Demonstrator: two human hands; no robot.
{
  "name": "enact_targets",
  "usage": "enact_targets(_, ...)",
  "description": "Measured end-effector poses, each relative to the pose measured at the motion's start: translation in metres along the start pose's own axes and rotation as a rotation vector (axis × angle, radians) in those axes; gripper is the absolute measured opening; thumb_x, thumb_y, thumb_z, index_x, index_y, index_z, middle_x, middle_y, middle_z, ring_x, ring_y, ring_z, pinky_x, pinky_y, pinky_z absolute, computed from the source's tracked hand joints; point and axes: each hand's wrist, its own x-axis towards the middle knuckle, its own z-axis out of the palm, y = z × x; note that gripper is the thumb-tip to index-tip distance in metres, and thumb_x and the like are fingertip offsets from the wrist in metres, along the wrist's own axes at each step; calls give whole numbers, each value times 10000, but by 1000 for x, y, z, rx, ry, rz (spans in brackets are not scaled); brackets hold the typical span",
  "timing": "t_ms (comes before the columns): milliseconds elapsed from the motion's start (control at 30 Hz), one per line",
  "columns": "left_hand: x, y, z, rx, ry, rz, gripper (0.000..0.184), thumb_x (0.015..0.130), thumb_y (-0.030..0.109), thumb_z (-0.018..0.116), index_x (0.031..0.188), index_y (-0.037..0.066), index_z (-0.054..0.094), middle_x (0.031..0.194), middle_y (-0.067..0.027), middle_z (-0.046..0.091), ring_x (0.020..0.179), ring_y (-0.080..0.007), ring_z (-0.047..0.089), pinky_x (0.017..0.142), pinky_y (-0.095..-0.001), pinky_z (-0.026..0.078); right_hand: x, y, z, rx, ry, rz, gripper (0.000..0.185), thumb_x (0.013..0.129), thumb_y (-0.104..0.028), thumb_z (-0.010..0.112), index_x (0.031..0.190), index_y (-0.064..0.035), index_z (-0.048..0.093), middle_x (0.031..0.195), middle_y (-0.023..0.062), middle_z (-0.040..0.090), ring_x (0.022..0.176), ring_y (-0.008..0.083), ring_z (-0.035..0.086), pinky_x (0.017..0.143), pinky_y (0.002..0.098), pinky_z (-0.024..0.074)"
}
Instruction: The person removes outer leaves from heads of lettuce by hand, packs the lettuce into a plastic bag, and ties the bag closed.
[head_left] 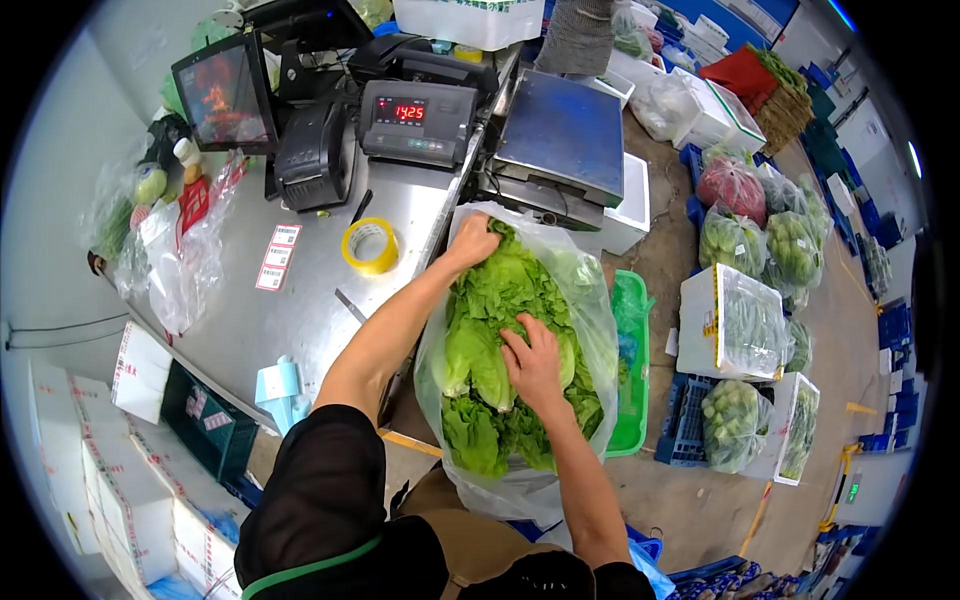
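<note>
Green leafy lettuce (505, 310) fills a large clear plastic bag (430, 385) standing open in front of me. My left hand (473, 242) is at the far end of the bag, its fingers curled beside the upper leaves and the bag's rim. What those fingers grip is hidden. On top of the heads rests my right hand (535, 362), fingers apart, touching the leaves without gripping them. Pale stem ends face towards me, and more leaves lie below them.
A metal table (310, 240) on the left holds yellow tape (369, 246), labels (278, 257) and a scale display (416, 122) reading 14.25. Beyond the bag is a blue weighing platform (563, 135). A green crate (629, 400) and bagged vegetables (735, 425) stand to the right.
</note>
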Motion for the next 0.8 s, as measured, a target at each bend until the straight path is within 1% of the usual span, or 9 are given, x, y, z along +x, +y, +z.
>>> enact_targets(67, -8, 44, -29, 2, -244, -43, 392, 726, 157, 616, 1077, -18, 611, 1025, -271, 629, 992, -371, 610, 851, -404, 472, -2, 0, 1, 25, 12, 5, 242, 829, -141, 637, 1064, -85, 624, 1227, 149, 492, 1154, 356, 450, 939, 468, 359)
enact_targets(100, -5, 41, -29, 75, -250, 108, 433, 698, 195, 682, 1094, 28, 634, 1045, -247, 634, 994, -365, 614, 875, -382, 480, -3, 0, 1, 39, 16, 8, 242, 830, -140, 635, 1066, -84, 624, 1230, 149, 491, 1156, 357, 448, 940, 470, 358)
enact_targets(233, 0, 25, -31, 181, -466, 46, 346, 705, 242, 729, 1020, 106, 691, 1029, -194, 653, 964, -326, 633, 862, -380, 492, -5, 0, 3, 41, 32, 1, 247, 833, -136, 628, 1074, -80, 625, 1240, 151, 487, 1162, 357, 443, 945, 470, 354)
enact_targets(333, 0, 1, -12, 311, -240, 171, 303, 704, 230, 740, 980, 112, 707, 1003, -172, 665, 933, -305, 641, 843, -376, 499, -5, 0, 3, 30, 38, -7, 251, 833, -132, 626, 1078, -78, 624, 1247, 153, 484, 1167, 354, 440, 953, 466, 351)
enact_targets(433, 3, -1, -2, 467, -210, 158, 315, 686, 260, 753, 962, 115, 714, 991, -154, 674, 928, -294, 640, 840, -370, 499, -6, 2, 3, 44, 32, -9, 256, 832, -127, 623, 1083, -79, 623, 1251, 151, 483, 1170, 352, 437, 960, 461, 348)
enact_targets(533, 8, 21, -14, 298, -419, -39, 248, 717, 234, 705, 930, 109, 720, 957, -154, 679, 920, -309, 643, 831, -379, 502, -7, 2, 2, 61, 26, 0, 257, 832, -123, 621, 1085, -79, 622, 1246, 148, 485, 1171, 352, 437, 963, 459, 347)
enact_targets(567, 10, 29, -20, 352, -489, 11, 197, 742, 208, 631, 884, 110, 724, 949, -167, 676, 924, -324, 641, 824, -385, 507, -8, 3, 3, 64, 31, -1, 257, 832, -123, 620, 1085, -78, 621, 1242, 148, 486, 1170, 352, 437, 963, 460, 347)
enact_targets(700, 19, 35, -1, 525, -342, -112, 192, 619, 48, 664, 802, 87, 707, 829, -111, 685, 793, -235, 652, 712, -341, 510, -6, 0, 2, 80, 27, 1, 253, 836, -127, 617, 1083, -73, 619, 1234, 149, 486, 1169, 350, 438, 964, 465, 345)
enact_targets(800, 31, 30, -1, 590, -523, -82, 225, 725, 191, 627, 893, 70, 715, 1000, -161, 675, 921, -315, 652, 833, -363, 517, -7, -2, 2, 55, 27, 7, 245, 841, -130, 613, 1078, -71, 619, 1237, 153, 481, 1163, 350, 439, 961, 469, 345)
